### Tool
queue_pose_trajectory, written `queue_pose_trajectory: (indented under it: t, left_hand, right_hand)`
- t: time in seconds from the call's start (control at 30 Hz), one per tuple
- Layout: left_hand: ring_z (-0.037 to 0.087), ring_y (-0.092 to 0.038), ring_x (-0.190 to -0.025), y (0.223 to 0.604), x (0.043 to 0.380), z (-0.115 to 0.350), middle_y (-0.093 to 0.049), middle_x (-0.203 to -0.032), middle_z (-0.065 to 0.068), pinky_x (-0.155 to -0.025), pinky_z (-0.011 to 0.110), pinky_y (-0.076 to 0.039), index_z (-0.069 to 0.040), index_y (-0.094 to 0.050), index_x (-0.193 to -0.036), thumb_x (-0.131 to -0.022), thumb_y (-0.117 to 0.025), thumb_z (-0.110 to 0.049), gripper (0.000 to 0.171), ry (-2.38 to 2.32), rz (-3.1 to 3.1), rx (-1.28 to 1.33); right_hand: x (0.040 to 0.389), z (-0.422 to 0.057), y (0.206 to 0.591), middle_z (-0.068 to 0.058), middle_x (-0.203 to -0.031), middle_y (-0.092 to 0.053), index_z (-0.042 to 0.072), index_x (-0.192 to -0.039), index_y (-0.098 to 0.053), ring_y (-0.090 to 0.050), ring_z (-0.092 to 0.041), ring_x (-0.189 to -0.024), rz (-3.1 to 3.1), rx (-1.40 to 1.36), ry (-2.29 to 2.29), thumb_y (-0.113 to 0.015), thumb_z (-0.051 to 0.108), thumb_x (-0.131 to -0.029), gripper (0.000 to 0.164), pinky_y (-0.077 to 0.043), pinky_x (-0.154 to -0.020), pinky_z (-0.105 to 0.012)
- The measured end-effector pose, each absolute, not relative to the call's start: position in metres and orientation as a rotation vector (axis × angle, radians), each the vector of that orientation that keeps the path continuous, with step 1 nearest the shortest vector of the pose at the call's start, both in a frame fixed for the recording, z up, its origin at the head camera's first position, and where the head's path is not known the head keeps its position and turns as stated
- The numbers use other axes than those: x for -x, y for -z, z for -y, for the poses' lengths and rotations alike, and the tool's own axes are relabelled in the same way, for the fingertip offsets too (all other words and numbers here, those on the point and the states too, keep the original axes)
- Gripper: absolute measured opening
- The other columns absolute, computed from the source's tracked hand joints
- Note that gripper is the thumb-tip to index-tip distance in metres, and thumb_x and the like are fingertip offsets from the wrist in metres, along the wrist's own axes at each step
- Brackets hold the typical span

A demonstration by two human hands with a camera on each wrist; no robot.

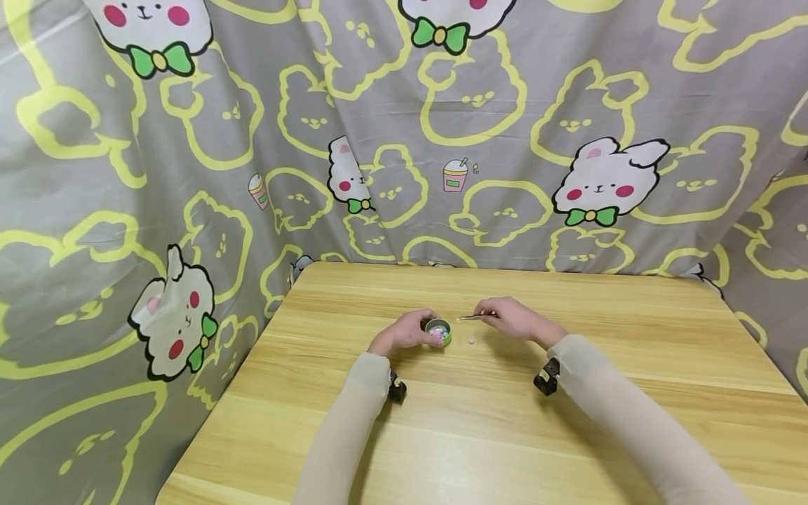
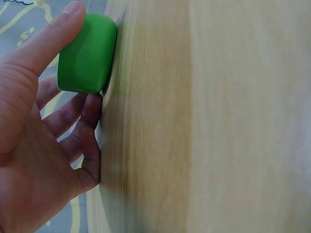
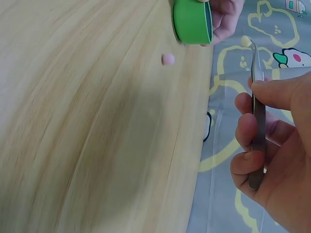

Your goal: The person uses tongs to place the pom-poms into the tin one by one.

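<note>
My left hand (image 1: 413, 330) grips a small round green tin (image 1: 446, 339) by its side, thumb on one side and fingers on the other. Several pink, white and bluish beads show inside it in the head view. Curved-tip metal tweezers (image 3: 259, 121) are pinched in my right hand (image 1: 511, 318), to the right of the tin. Between the tweezer tips sits a pale yellow bead (image 3: 246, 41), raised above the table. A pink bead (image 3: 168, 59) lies on the wood beside the tin. In the left wrist view only the tin's green outside (image 2: 87, 53) shows, its contents hidden.
The wooden table (image 1: 473, 435) reaches back to a grey curtain (image 1: 404, 119) with yellow outlines and cartoon bears, which also hangs along the left and right. A black wrist camera (image 1: 396, 387) is on the left wrist and another black camera (image 1: 546, 376) on the right.
</note>
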State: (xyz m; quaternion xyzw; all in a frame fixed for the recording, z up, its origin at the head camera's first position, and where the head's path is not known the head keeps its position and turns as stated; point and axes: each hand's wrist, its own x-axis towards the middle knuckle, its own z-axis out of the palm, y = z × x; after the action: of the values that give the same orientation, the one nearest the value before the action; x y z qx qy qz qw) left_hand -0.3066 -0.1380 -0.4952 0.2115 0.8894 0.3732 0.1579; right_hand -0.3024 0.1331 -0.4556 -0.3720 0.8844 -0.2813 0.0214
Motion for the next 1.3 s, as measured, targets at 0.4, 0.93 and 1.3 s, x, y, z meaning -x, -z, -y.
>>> queue_pose_trajectory:
  t: [0.4, 0.93, 1.3]
  left_hand:
    - [0.011, -0.055, -0.092, 0.496, 0.306, 0.137, -0.060, -0.102, -0.006, -0.083, 0.030, -0.044, -0.018, -0.061, -0.114, -0.076, -0.080, -0.032, 0.045, -1.059, -2.558, -0.616]
    - [0.013, -0.055, -0.091, 0.492, 0.304, 0.138, -0.061, -0.102, -0.003, -0.082, 0.030, -0.044, -0.017, -0.061, -0.114, -0.077, -0.079, -0.031, 0.043, -1.100, -2.524, -0.611]
    - [0.014, -0.055, -0.092, 0.494, 0.305, 0.138, -0.061, -0.103, -0.001, -0.083, 0.032, -0.043, -0.016, -0.060, -0.115, -0.078, -0.079, -0.031, 0.044, -1.098, -2.528, -0.603]
  right_hand:
    - [0.309, -0.119, 0.463, -0.007, -0.095, -0.067, 0.007, -0.101, -0.066, -0.062, -0.020, -0.087, -2.731, 1.219, 0.858, -0.056, 0.002, -0.092, 0.014, -0.049, -0.077, -0.040]
    - [0.312, -0.102, 0.468, -0.006, -0.093, -0.067, 0.006, -0.099, -0.065, -0.062, -0.019, -0.085, -2.696, 1.236, 0.810, -0.058, 0.001, -0.090, 0.013, -0.049, -0.077, -0.038]
    - [0.311, -0.097, 0.465, -0.005, -0.099, -0.066, 0.006, -0.105, -0.066, -0.062, -0.020, -0.089, -2.702, 1.164, 0.808, -0.057, 0.003, -0.092, 0.016, -0.049, -0.078, -0.039]
